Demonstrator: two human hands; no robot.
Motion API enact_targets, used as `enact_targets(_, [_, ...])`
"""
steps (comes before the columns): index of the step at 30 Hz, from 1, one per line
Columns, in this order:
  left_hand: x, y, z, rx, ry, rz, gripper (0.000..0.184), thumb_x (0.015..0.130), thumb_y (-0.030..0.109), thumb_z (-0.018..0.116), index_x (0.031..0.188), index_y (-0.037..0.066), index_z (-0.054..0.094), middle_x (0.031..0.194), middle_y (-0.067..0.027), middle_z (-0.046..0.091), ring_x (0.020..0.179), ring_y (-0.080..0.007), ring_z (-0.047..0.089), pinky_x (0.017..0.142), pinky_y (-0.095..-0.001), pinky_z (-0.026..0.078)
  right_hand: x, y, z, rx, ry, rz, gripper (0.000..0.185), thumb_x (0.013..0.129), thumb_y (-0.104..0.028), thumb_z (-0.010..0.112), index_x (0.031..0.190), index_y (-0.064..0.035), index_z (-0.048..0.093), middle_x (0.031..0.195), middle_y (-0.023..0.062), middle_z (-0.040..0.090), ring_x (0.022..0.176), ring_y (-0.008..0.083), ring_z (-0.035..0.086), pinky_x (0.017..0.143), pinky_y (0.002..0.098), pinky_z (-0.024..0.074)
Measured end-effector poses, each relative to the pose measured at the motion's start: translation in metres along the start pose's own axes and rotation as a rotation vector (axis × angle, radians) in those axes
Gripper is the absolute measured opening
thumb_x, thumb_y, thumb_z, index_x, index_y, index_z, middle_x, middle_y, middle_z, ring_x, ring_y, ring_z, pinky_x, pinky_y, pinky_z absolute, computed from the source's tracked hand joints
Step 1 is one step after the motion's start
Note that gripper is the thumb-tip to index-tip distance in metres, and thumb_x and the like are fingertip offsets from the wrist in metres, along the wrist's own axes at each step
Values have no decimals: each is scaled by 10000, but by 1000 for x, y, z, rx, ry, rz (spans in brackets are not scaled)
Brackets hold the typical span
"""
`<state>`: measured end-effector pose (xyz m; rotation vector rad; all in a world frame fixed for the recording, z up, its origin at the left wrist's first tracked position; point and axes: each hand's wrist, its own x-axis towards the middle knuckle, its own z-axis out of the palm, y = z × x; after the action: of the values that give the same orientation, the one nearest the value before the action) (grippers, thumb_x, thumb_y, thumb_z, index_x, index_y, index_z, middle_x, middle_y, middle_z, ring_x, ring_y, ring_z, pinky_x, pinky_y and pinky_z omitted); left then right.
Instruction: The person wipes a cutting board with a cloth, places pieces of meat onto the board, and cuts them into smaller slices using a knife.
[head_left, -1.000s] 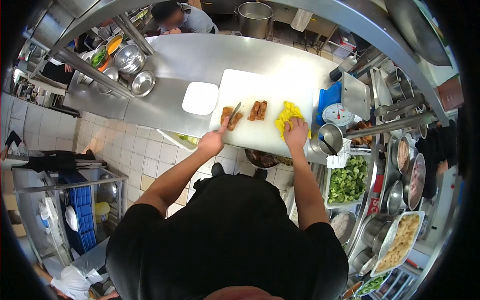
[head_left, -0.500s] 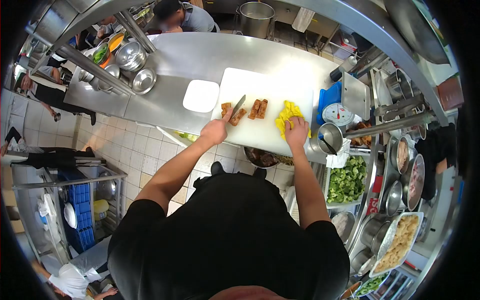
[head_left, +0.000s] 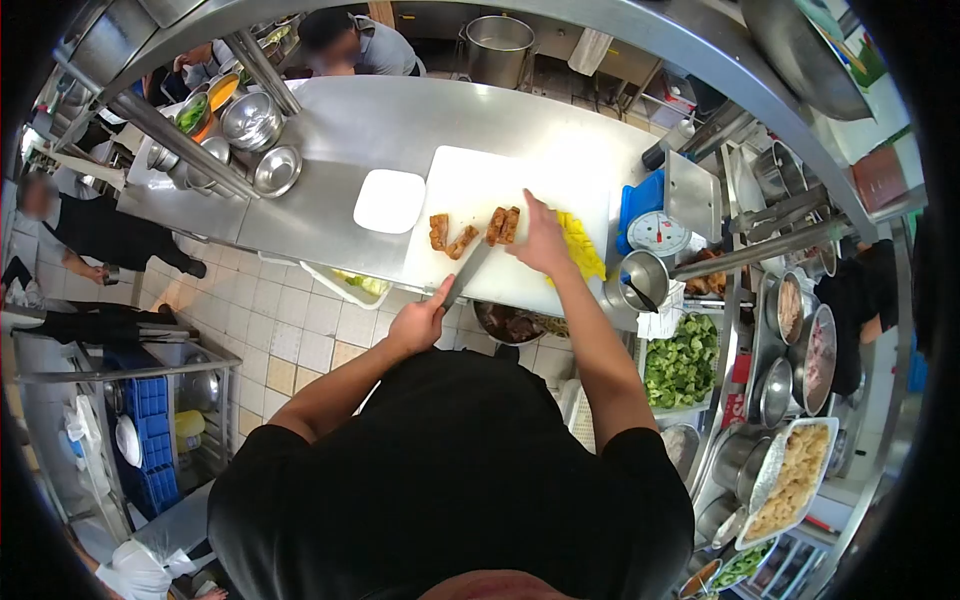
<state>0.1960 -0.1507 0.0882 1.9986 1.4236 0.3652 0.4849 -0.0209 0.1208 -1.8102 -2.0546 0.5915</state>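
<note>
My left hand (head_left: 418, 325) is closed around the handle of a knife (head_left: 466, 274), at the near edge of the white cutting board (head_left: 460, 180). The blade points up and right, its tip close to a pair of browned meat pieces (head_left: 503, 226). My right hand (head_left: 543, 242) is beside that pair, fingers apart with the index finger stretched forward; I see nothing held in it. A crumpled yellow cloth (head_left: 580, 248) lies partly behind this hand and wrist. Two more browned meat pieces (head_left: 439, 232) sit on the board's left side.
A white square plate (head_left: 389, 201) is left of the board on the steel counter (head_left: 360, 120). To the right stand a blue kitchen scale (head_left: 658, 232), a metal pot (head_left: 642, 280) and a crate of green vegetables (head_left: 682, 365). Steel bowls (head_left: 277, 171) stand at left; co-workers are around.
My right hand has left the yellow cloth and moved left to the middle meat pair. My left hand has drawn the knife back toward my body and away from the left pieces.
</note>
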Motion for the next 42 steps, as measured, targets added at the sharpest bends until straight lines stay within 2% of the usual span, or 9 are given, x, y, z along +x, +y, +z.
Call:
enact_targets(6, [-4, -10, -4, 25, -14, -35, 807, 976, 114, 586, 1675, 301, 229, 783, -267, 695, 727, -484, 683, 717, -594, 542, 32, -4, 9, -228, -197, 55, 1261, 711, -346, 932, 1681, -130, 155, 1557, 233, 472, 1476, 433, 375, 1230, 560, 294])
enact_targets(9, [-9, -21, -10, -14, 36, -7, 822, 966, 110, 604, 1674, 307, 235, 786, -264, 694, 725, -482, 680, 708, -590, 535, 23, -22, 4, -262, -155, -168, 1289, 694, -396, 932, 1680, -115, 152, 1540, 238, 490, 1491, 423, 355, 1241, 563, 254])
enact_targets(18, [-24, -44, -26, -141, 193, -82, 792, 976, 107, 634, 1665, 288, 287, 734, -249, 660, 652, -456, 644, 647, -525, 519, 31, -21, 44, -264, -258, -149, 1285, 639, -349, 931, 1636, 6, 202, 1432, 236, 570, 1458, 399, 375, 1244, 556, 190])
enact_targets(24, [-19, -48, -32, -192, 295, -152, 771, 985, 101, 629, 1663, 264, 302, 728, -239, 652, 619, -438, 638, 627, -505, 512, 1, -50, 54, -298, -155, -233, 1266, 672, -314, 910, 1673, -105, 163, 1551, 227, 456, 1444, 402, 385, 1243, 568, 214])
enact_targets(27, [-18, -40, -36, -194, 359, -79, 761, 993, 70, 621, 1668, 206, 298, 734, -201, 672, 591, -372, 627, 614, -419, 516, 1, -37, 47, -309, -80, -132, 1255, 697, -331, 915, 1685, -153, 162, 1598, 205, 381, 1452, 410, 375, 1235, 578, 235])
enact_targets(30, [-18, -37, -28, -125, 338, 51, 744, 995, 90, 622, 1662, 213, 317, 791, -215, 697, 627, -414, 654, 627, -462, 534, 3, -24, 23, -148, -216, 89, 1207, 732, -302, 906, 1683, -148, 179, 1594, 181, 370, 1472, 401, 354, 1216, 587, 272])
enact_targets(34, [-17, -29, -19, 5, 71, 144, 745, 989, 150, 607, 1657, 278, 302, 739, -251, 678, 678, -457, 679, 664, -563, 553, 7, 9, 35, -22, -184, 129, 947, 801, -255, 860, 1597, -82, 379, 1453, 224, 553, 1361, 390, 528, 1113, 499, 447])
enact_targets(37, [-10, -11, -16, 76, -146, 69, 780, 988, 147, 572, 1672, 296, 229, 790, -270, 694, 728, -472, 692, 711, -595, 552, 9, 29, 39, 330, -147, 273, 783, 845, -242, 810, 1527, -53, 475, 1360, 249, 638, 1293, 397, 588, 1089, 475, 478])
enact_targets(42, [15, 10, 3, 93, -173, -74, 776, 1006, 147, 535, 1680, 304, 183, 879, -297, 716, 795, -516, 690, 770, -619, 545, 4, 42, 29, 172, 74, 331, 692, 878, -269, 744, 1485, -32, 513, 1388, 242, 614, 1331, 387, 543, 1136, 488, 436])
